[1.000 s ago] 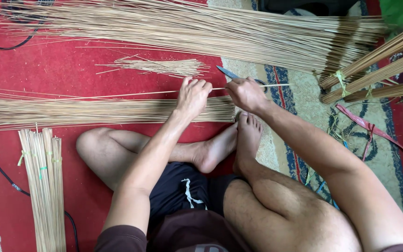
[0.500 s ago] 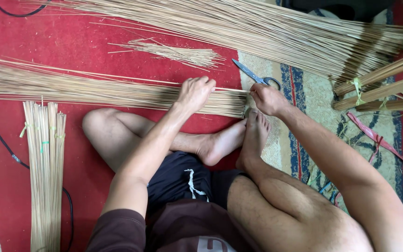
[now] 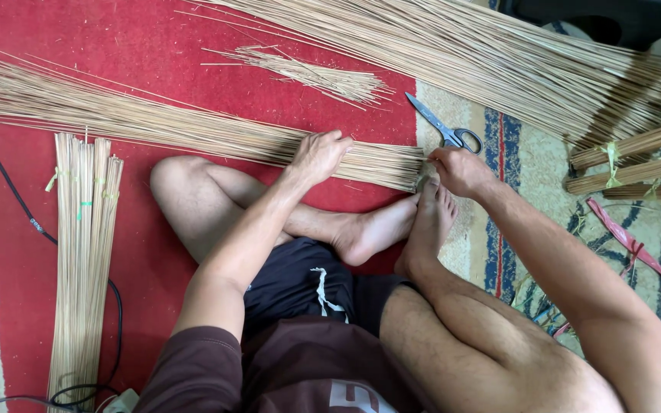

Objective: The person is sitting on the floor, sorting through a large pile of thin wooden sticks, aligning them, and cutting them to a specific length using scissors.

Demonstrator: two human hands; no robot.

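Two bare hands work on one long bundle of thin sticks [image 3: 193, 130] lying flat across the red mat [image 3: 55, 38], in front of the person's crossed legs. Left hand [image 3: 317, 155] palm-down on top of the bundle near its right end, fingers [image 3: 338, 141] curled over the sticks, pressing on them; cannot tell if it truly closes round them. Right hand [image 3: 460, 171] at the cut end of the same bundle, fingers bent and bunched against the stick tips, touching them; whether it pinches any stick is hidden. Bundle fans out toward the left edge of the view and narrows to the right, ending just above the bare feet [image 3: 407, 222].

Scissors [image 3: 445, 128] with dark handles lie shut on the floor just above the right hand, at the seam between the red mat and the patterned rug [image 3: 503, 199], not touched. Small loose tuft of short sticks [image 3: 315, 75] sits on the mat above the left hand, apart from the bundle. Big spread of long sticks [image 3: 499, 61] runs diagonally across the top. Tied bundles with green bands [image 3: 636, 157] lie at far right. Another tied flat bundle [image 3: 82, 252] lies lengthwise at left, beside the left knee. Black cable [image 3: 17, 206] runs along the left side of the mat. Red strap [image 3: 636, 248] lies on the rug at right.
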